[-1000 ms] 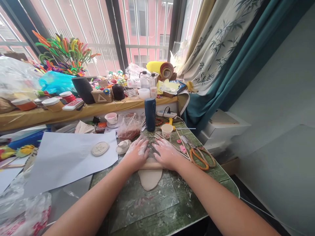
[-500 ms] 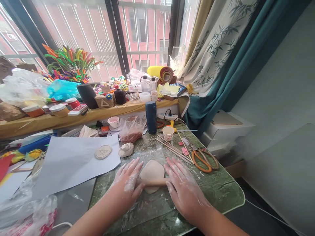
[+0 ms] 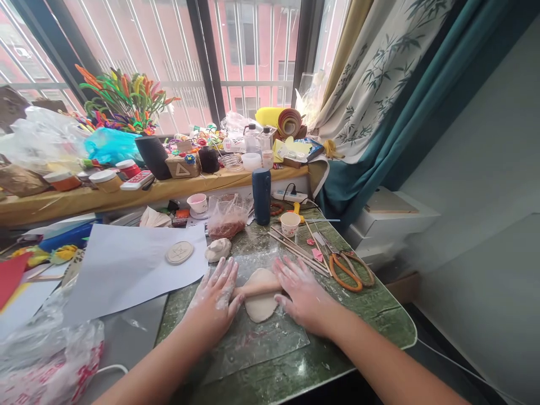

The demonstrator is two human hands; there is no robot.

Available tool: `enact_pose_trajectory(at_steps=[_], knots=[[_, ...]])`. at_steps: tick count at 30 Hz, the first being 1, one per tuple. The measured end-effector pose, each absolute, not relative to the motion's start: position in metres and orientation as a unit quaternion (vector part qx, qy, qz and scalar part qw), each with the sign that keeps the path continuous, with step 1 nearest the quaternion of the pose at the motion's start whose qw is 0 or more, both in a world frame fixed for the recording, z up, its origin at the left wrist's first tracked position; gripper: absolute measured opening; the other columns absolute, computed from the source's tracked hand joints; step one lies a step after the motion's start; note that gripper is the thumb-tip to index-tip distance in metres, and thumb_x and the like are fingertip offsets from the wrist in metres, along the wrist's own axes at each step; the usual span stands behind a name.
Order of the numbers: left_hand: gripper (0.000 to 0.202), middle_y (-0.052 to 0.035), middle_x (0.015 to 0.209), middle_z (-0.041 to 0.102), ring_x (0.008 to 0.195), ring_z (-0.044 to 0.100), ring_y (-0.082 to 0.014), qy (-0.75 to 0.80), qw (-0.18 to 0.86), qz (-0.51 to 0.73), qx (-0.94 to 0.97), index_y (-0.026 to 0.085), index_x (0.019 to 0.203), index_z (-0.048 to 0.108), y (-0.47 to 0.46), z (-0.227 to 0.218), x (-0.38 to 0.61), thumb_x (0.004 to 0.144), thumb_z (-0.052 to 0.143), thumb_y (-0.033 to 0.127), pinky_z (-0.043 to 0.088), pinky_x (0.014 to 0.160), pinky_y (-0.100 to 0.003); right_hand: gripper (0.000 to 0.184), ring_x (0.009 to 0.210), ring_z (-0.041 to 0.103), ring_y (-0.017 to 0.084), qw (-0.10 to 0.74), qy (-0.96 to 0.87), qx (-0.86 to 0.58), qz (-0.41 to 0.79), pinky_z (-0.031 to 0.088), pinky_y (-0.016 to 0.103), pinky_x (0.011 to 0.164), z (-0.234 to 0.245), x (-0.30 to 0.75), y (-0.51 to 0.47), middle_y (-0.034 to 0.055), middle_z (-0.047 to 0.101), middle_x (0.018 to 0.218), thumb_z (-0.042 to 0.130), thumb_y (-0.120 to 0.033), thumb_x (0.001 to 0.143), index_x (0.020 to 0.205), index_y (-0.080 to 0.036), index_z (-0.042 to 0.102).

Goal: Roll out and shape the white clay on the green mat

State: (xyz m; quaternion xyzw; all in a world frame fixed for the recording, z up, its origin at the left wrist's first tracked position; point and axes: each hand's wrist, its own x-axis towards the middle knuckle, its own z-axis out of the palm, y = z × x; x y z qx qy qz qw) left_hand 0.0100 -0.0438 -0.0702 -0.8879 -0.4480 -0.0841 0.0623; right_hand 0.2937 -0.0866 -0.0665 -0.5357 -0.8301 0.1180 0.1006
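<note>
Left hand: mine (image 3: 216,293), palm down, fingers stretched nearly flat, white-dusted; thumb side against the pin's left end, no wrapped grip.
Right hand: mine (image 3: 300,293), same flat spread, over the pin's right end; its palm contact I can't tell.
Rolling pin: wooden (image 3: 260,288), lying across the clay between my hands, right end slightly farther away.
Clay sheet: pale, flat, rounded (image 3: 260,310) — shows on both near and far sides of the pin.
Under it: clear sheet (image 3: 287,340) on the green worktop (image 3: 371,334).
Far left: pale lump (image 3: 218,250), just beyond my left hand.
Left: star-marked disc (image 3: 179,253) on white paper (image 3: 126,281).
Far right: paper cup (image 3: 290,224), thin sticks (image 3: 297,252), orange-handled scissors (image 3: 346,273) — all beyond my right hand.
</note>
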Motion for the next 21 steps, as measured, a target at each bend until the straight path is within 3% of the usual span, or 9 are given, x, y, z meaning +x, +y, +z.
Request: enact_pose_trajectory(at_steps=[9, 15, 18, 21], knots=[[0.061, -0.0162, 0.164, 0.034, 0.154, 0.026, -0.0375, -0.470, 0.087, -0.112, -0.871, 0.011, 0.155, 0.043, -0.014, -0.059, 0.023, 0.100, 0.041, 0.039, 0.027, 0.122, -0.061, 0.056, 0.156, 0.020, 0.031, 0.075, -0.857, -0.504, 0.075, 0.013, 0.052, 0.126, -0.054, 0.285, 0.001, 0.0134, 0.036, 0.164, 0.038, -0.047, 0.106, 0.151, -0.015, 0.049], [0.059, -0.0180, 0.161, 0.039, 0.153, 0.029, -0.0382, -0.472, 0.057, -0.068, -0.877, 0.009, 0.153, 0.045, -0.039, -0.053, 0.031, 0.103, 0.038, 0.038, 0.033, 0.119, -0.061, 0.056, 0.155, 0.023, 0.032, 0.090, -0.859, -0.497, 0.082, 0.014, 0.056, 0.125, -0.056, 0.291, -0.018, 0.0116, 0.039, 0.163, 0.041, -0.048, 0.105, 0.152, -0.019, 0.048], [0.062, -0.0168, 0.162, 0.039, 0.153, 0.029, -0.0379, -0.438, 0.038, -0.060, -0.896, 0.012, 0.158, 0.038, -0.064, -0.055, 0.029, 0.102, 0.043, 0.040, 0.031, 0.120, -0.060, 0.058, 0.156, 0.019, 0.032, 0.100, -0.861, -0.486, 0.113, 0.014, 0.057, 0.125, -0.058, 0.301, -0.052, 0.0110, 0.033, 0.165, 0.040, -0.045, 0.105, 0.156, -0.018, 0.040], [0.077, -0.0179, 0.163, 0.036, 0.151, 0.033, -0.0379, -0.419, 0.016, -0.073, -0.905, 0.015, 0.164, 0.021, -0.095, -0.064, 0.026, 0.099, 0.049, 0.047, 0.039, 0.117, -0.054, 0.062, 0.157, 0.013, 0.030, 0.101, -0.861, -0.479, 0.137, 0.009, 0.057, 0.127, -0.062, 0.310, -0.090, 0.0091, 0.023, 0.169, 0.038, -0.044, 0.106, 0.161, -0.019, 0.028]])
